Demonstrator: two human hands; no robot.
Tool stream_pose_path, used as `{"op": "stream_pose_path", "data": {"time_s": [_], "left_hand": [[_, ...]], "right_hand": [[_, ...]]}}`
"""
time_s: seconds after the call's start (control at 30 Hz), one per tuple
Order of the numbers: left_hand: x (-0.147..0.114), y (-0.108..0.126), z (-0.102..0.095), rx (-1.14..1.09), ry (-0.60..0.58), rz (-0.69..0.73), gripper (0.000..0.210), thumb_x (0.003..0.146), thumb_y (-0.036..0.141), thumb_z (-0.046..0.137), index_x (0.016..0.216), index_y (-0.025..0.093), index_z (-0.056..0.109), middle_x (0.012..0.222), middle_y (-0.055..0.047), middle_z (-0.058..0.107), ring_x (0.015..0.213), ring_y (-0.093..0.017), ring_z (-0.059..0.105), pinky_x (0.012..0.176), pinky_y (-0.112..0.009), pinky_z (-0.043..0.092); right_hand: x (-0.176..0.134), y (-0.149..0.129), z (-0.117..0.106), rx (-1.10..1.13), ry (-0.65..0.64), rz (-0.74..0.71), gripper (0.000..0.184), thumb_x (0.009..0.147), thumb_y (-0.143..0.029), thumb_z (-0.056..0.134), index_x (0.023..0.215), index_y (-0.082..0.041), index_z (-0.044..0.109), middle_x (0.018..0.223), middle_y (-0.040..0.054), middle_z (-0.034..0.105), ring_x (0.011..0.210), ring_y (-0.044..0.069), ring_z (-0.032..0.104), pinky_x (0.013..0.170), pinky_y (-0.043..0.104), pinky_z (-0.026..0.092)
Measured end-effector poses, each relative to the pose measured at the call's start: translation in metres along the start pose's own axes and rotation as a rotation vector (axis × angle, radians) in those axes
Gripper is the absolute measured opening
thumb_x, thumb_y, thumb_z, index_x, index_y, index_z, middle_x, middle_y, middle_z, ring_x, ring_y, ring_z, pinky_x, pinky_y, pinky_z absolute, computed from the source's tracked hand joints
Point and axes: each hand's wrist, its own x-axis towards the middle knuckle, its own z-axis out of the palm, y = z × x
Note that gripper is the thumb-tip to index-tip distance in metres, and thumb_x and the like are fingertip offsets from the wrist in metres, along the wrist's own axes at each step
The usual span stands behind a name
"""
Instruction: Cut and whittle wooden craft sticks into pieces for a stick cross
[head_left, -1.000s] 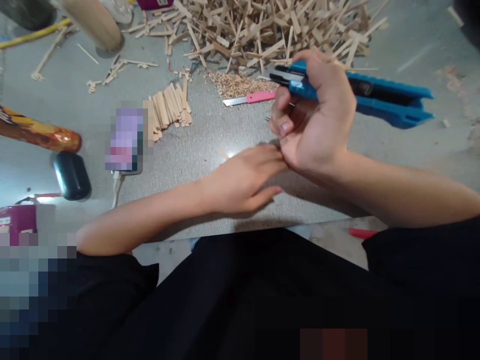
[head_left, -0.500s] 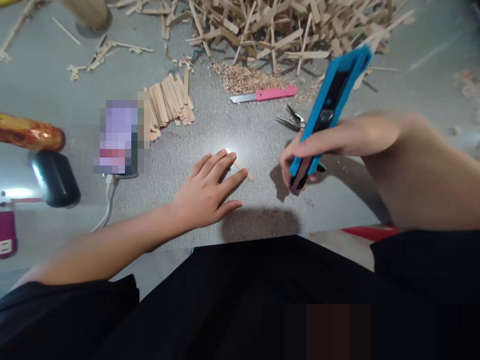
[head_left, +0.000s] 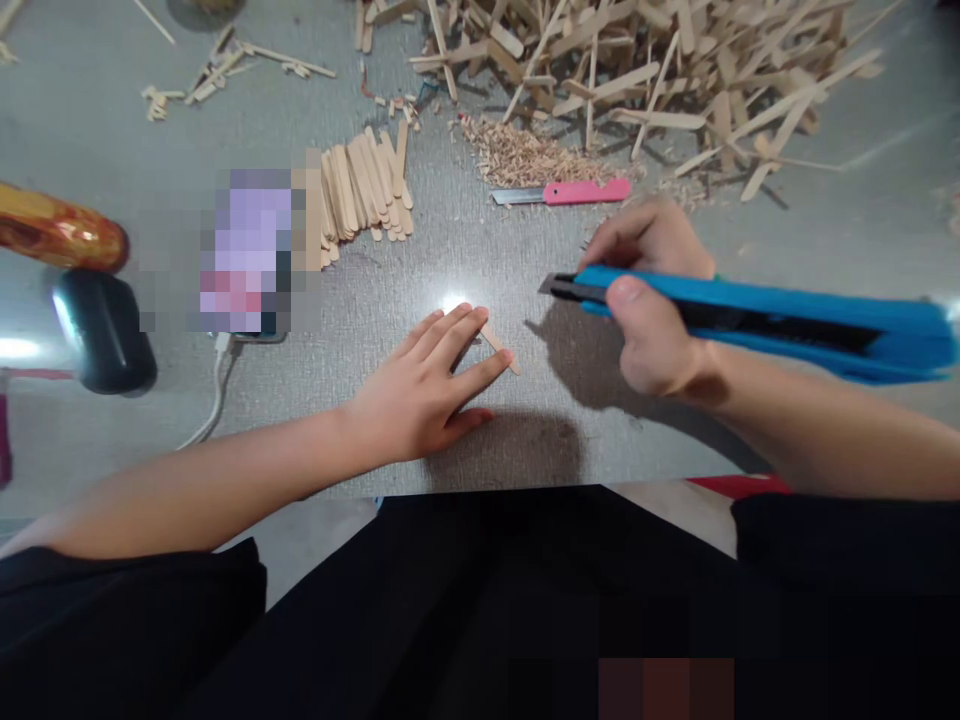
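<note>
My left hand point(head_left: 424, 385) lies on the table with its fingers spread. Its fingertips press a small wooden craft stick point(head_left: 495, 342) against the surface. To the right, my right hand point(head_left: 652, 300) is closed around a blue utility knife point(head_left: 780, 318). The knife lies nearly level above the table, its short blade pointing left toward the stick, apart from it. A pink-handled craft knife point(head_left: 585, 191) rests just beyond my right hand.
Behind the hands are a stack of craft sticks point(head_left: 364, 190), wood shavings point(head_left: 525, 155) and a large heap of joined sticks point(head_left: 622, 70). On the left are a blurred-out phone point(head_left: 251, 250) with a white cable point(head_left: 217, 390), a dark rounded case point(head_left: 105, 330) and an orange cylinder point(head_left: 60, 230).
My right hand has turned the utility knife from upright to nearly level, its blade now toward the left. The pliers beside it are now hidden. My left hand stays on the stick.
</note>
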Motion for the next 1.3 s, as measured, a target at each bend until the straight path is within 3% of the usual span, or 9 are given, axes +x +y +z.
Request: {"op": "stream_pose_path", "data": {"time_s": [0.1, 0.2, 0.37, 0.6, 0.8, 1.0, 1.3], "left_hand": [[-0.001, 0.001, 0.002, -0.007, -0.029, -0.026, 0.061, 0.116, 0.037, 0.070, 0.173, 0.017, 0.062, 0.185, -0.038, 0.045, 0.177, -0.056, 0.046, 0.134, -0.081, 0.051], [0.001, 0.006, 0.002, -0.005, -0.078, -0.062, 0.069, 0.114, 0.040, 0.073, 0.178, 0.020, 0.058, 0.190, -0.037, 0.039, 0.181, -0.056, 0.039, 0.138, -0.081, 0.045], [0.007, 0.019, -0.005, 0.102, -0.210, -0.101, 0.075, 0.116, 0.039, 0.073, 0.185, 0.019, 0.050, 0.191, -0.040, 0.034, 0.181, -0.058, 0.035, 0.139, -0.079, 0.046], [0.027, 0.037, -0.020, 0.160, -0.332, -0.172, 0.093, 0.108, 0.049, 0.087, 0.184, 0.013, 0.049, 0.189, -0.043, 0.031, 0.181, -0.059, 0.033, 0.141, -0.076, 0.045], [0.025, 0.032, -0.010, 0.163, -0.214, -0.137, 0.088, 0.108, 0.057, 0.083, 0.178, 0.011, 0.058, 0.186, -0.045, 0.038, 0.177, -0.060, 0.041, 0.137, -0.076, 0.049], [0.014, 0.022, 0.001, 0.082, -0.118, -0.139, 0.086, 0.109, 0.058, 0.081, 0.182, 0.021, 0.054, 0.190, -0.041, 0.033, 0.179, -0.060, 0.037, 0.138, -0.080, 0.046], [0.017, 0.024, 0.003, 0.024, -0.162, -0.203, 0.095, 0.105, 0.067, 0.084, 0.187, 0.037, 0.048, 0.199, -0.027, 0.026, 0.183, -0.062, 0.029, 0.143, -0.084, 0.036]], "right_hand": [[-0.015, 0.000, 0.017, 0.036, -0.015, -0.058, 0.026, 0.108, -0.060, 0.075, 0.112, -0.035, 0.071, 0.084, 0.0015, 0.067, 0.069, 0.028, 0.059, 0.068, 0.049, 0.048], [-0.021, 0.008, 0.026, 0.044, -0.089, -0.009, 0.017, 0.114, -0.051, 0.072, 0.119, -0.036, 0.072, 0.089, 0.0001, 0.076, 0.073, 0.028, 0.071, 0.071, 0.050, 0.056], [-0.018, 0.022, 0.030, 0.008, -0.124, 0.007, 0.017, 0.117, -0.050, 0.071, 0.123, -0.035, 0.071, 0.103, 0.0011, 0.078, 0.089, 0.029, 0.077, 0.083, 0.050, 0.063], [-0.008, 0.028, 0.025, -0.016, -0.045, -0.034, 0.017, 0.108, -0.046, 0.080, 0.114, -0.032, 0.072, 0.099, 0.0013, 0.077, 0.085, 0.028, 0.073, 0.076, 0.046, 0.061], [-0.006, 0.023, 0.021, -0.015, -0.104, -0.048, 0.016, 0.105, -0.041, 0.081, 0.109, -0.032, 0.067, 0.086, -0.0012, 0.074, 0.074, 0.026, 0.069, 0.065, 0.043, 0.054], [-0.006, 0.023, 0.016, -0.111, -0.131, -0.049, 0.014, 0.107, -0.041, 0.080, 0.112, -0.034, 0.070, 0.087, -0.0011, 0.076, 0.073, 0.026, 0.071, 0.065, 0.045, 0.055], [-0.009, 0.021, 0.013, -0.074, -0.140, -0.010, 0.018, 0.104, -0.040, 0.087, 0.115, -0.037, 0.073, 0.081, -0.0030, 0.078, 0.062, 0.026, 0.073, 0.061, 0.046, 0.056]]}}
